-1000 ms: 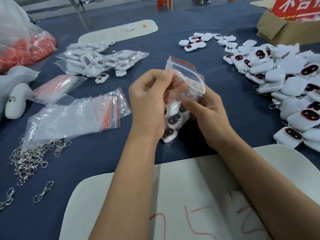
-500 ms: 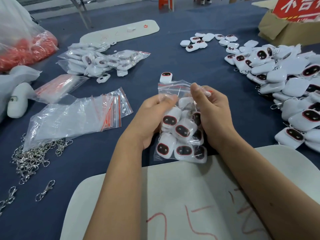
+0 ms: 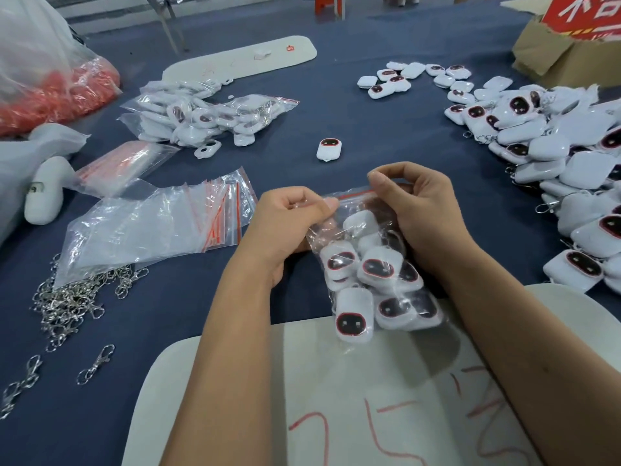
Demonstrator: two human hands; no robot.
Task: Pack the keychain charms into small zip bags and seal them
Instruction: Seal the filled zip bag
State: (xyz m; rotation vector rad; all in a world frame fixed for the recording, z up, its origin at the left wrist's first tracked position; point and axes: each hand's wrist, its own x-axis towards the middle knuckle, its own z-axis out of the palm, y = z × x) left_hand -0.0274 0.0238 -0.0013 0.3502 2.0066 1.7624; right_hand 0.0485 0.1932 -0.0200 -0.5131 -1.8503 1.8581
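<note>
A clear zip bag [image 3: 376,277] full of several white charms with dark red-rimmed faces hangs between my hands, its bottom resting on the white board [image 3: 336,381]. My left hand [image 3: 289,227] pinches the left end of the bag's red zip strip. My right hand [image 3: 420,210] pinches the strip's right end from above. One loose charm [image 3: 329,149] lies on the blue cloth just beyond the hands. A big heap of loose charms [image 3: 554,153] lies at the right.
Empty zip bags [image 3: 151,227] lie left of my hands, with metal clasps [image 3: 74,304] in front of them. Filled bags [image 3: 208,116] sit further back. A red-filled sack [image 3: 50,92] is at far left, a cardboard box [image 3: 564,52] at far right.
The bag came down from upright in the air to lying with its bottom on the board, charm faces up. Both hands shifted to its top zip edge.
</note>
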